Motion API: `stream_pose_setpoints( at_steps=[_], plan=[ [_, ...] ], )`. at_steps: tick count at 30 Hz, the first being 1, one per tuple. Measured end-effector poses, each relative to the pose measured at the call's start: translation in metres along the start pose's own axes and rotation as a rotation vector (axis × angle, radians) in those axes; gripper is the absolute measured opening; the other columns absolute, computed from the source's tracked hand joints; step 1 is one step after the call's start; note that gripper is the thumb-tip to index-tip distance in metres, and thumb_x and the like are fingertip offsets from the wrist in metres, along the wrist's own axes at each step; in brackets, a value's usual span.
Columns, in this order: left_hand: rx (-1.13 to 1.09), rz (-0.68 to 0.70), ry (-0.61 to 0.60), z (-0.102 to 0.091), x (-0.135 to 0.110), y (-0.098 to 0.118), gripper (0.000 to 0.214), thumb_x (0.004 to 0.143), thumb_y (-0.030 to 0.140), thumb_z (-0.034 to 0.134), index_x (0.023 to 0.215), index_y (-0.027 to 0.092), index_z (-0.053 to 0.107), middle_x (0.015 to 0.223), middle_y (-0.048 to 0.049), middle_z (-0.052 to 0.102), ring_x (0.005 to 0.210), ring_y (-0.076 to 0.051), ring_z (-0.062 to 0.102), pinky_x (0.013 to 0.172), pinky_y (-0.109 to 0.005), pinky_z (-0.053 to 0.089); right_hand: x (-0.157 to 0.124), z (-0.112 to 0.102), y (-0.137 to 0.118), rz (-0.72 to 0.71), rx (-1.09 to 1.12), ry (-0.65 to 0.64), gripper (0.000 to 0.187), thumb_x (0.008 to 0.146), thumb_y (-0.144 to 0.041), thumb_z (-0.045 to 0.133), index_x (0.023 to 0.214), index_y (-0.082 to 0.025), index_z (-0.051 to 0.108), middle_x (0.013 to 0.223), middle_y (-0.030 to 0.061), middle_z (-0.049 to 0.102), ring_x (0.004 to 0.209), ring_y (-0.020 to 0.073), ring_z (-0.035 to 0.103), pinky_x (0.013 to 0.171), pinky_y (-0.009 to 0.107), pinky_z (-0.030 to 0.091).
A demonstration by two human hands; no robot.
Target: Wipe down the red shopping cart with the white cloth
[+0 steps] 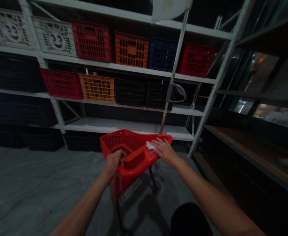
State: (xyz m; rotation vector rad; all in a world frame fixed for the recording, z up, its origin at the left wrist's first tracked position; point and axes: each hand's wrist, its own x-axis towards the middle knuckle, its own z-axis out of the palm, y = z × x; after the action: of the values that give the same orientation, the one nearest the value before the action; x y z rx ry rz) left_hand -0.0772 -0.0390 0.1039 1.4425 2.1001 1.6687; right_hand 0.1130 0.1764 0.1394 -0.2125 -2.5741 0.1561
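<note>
A red plastic shopping cart (134, 170) with a perforated basket stands in front of me, turned at a slant. My left hand (114, 162) is closed around the near left corner of its handle rim; part of its fingers is hidden behind the rim. On the right part of the handle lies my right hand (162, 149), its fingers pinning a crumpled white tissue (149, 146) against the red plastic. Some of the tissue sticks out past the fingertips. A metal pole (177, 62) with a grey loop bracket (178, 93) rises behind the right end of the cart.
White metal shelving (129, 67) spans the back, holding red crates (92, 41), orange crates (131, 50), a blue crate (163, 54) and black crates. Dark wooden shelves (252, 157) line the right side. A white flag-like sheet (169, 9) hangs at the pole's top. Grey floor (35, 183) extends left.
</note>
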Motion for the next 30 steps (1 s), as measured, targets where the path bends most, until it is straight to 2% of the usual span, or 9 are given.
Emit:
stream_pose_setpoints(
  at_steps=[4, 7, 9, 11, 13, 17, 21, 24, 30],
  plan=[
    [0.327, 0.053, 0.033, -0.009, -0.011, 0.035, 0.046, 0.085, 0.049, 0.027, 0.078, 0.018, 0.06, 0.079, -0.0049, 0.067, 0.076, -0.017, 0.062, 0.07, -0.028, 0.046, -0.007, 0.014, -0.037, -0.081, -0.006, -0.071, 0.044, 0.091, -0.036, 0.039, 0.135, -0.028, 0.037, 0.137, 0.0041, 0.043, 0.13, 0.022, 0.031, 0.107, 0.049, 0.013],
    [0.605, 0.045, 0.037, 0.003, -0.033, 0.066, 0.042, 0.085, 0.051, 0.031, 0.086, 0.022, 0.061, 0.087, -0.0046, 0.068, 0.079, -0.018, 0.062, 0.071, -0.029, 0.044, -0.011, 0.02, -0.066, -0.227, 0.005, -0.086, 0.045, 0.089, -0.04, 0.044, 0.133, -0.034, 0.038, 0.14, 0.0007, 0.039, 0.131, 0.0233, 0.028, 0.106, 0.048, 0.018],
    [0.724, 0.049, 0.001, 0.016, -0.047, 0.077, 0.043, 0.084, 0.053, 0.033, 0.094, 0.021, 0.06, 0.092, -0.0069, 0.067, 0.082, -0.02, 0.061, 0.073, -0.03, 0.044, -0.01, 0.021, -0.069, -0.289, 0.025, -0.099, 0.042, 0.09, -0.04, 0.042, 0.131, -0.035, 0.04, 0.139, -0.0011, 0.041, 0.13, 0.0217, 0.03, 0.106, 0.045, 0.021],
    [0.818, 0.055, -0.015, 0.026, -0.054, 0.079, 0.048, 0.083, 0.054, 0.035, 0.103, 0.017, 0.058, 0.097, -0.0111, 0.066, 0.086, -0.023, 0.061, 0.077, -0.034, 0.043, -0.007, 0.02, -0.057, -0.297, 0.049, -0.098, 0.04, 0.092, -0.035, 0.038, 0.132, -0.032, 0.04, 0.136, -0.0001, 0.045, 0.128, 0.0186, 0.034, 0.106, 0.042, 0.022],
    [0.893, 0.058, -0.015, 0.029, -0.055, 0.074, 0.051, 0.084, 0.053, 0.035, 0.11, 0.014, 0.056, 0.099, -0.014, 0.065, 0.089, -0.026, 0.06, 0.08, -0.038, 0.042, -0.003, 0.019, -0.032, -0.223, 0.065, -0.071, 0.039, 0.093, -0.03, 0.035, 0.131, -0.027, 0.042, 0.132, 0.0023, 0.049, 0.125, 0.0166, 0.039, 0.107, 0.041, 0.022],
    [0.969, 0.083, -0.012, 0.024, -0.05, 0.064, 0.049, 0.085, 0.05, 0.034, 0.107, 0.013, 0.058, 0.094, -0.0153, 0.066, 0.088, -0.028, 0.06, 0.079, -0.039, 0.042, 0.001, 0.019, 0.007, 0.127, -0.004, 0.035, 0.037, 0.093, -0.023, 0.029, 0.112, -0.017, 0.06, 0.117, 0.0081, 0.061, 0.114, 0.0181, 0.05, 0.104, 0.041, 0.026],
    [1.008, 0.115, 0.007, 0.02, -0.05, 0.059, 0.046, 0.084, 0.049, 0.037, 0.104, 0.014, 0.058, 0.095, -0.0148, 0.066, 0.089, -0.027, 0.059, 0.079, -0.039, 0.041, 0.006, 0.022, 0.003, 0.241, -0.104, 0.008, 0.036, 0.092, -0.022, 0.029, 0.09, -0.018, 0.065, 0.097, 0.0076, 0.068, 0.096, 0.0195, 0.059, 0.102, 0.042, 0.025],
    [1.036, 0.135, 0.013, 0.016, -0.051, 0.056, 0.047, 0.084, 0.05, 0.036, 0.106, 0.014, 0.058, 0.096, -0.0142, 0.066, 0.09, -0.026, 0.059, 0.08, -0.038, 0.042, 0.015, 0.018, -0.004, 0.256, -0.069, -0.018, 0.03, 0.091, -0.026, 0.036, 0.09, -0.02, 0.065, 0.094, 0.0064, 0.069, 0.09, 0.0196, 0.061, 0.091, 0.033, 0.036],
    [1.03, 0.161, 0.008, 0.004, -0.05, 0.045, 0.047, 0.084, 0.05, 0.037, 0.107, 0.015, 0.058, 0.097, -0.0136, 0.066, 0.089, -0.026, 0.06, 0.08, -0.039, 0.043, 0.034, -0.009, 0.012, 0.445, -0.059, 0.175, 0.027, 0.089, -0.029, 0.041, 0.101, -0.016, 0.06, 0.094, 0.0093, 0.066, 0.086, 0.021, 0.06, 0.074, 0.028, 0.041]
  ],
)
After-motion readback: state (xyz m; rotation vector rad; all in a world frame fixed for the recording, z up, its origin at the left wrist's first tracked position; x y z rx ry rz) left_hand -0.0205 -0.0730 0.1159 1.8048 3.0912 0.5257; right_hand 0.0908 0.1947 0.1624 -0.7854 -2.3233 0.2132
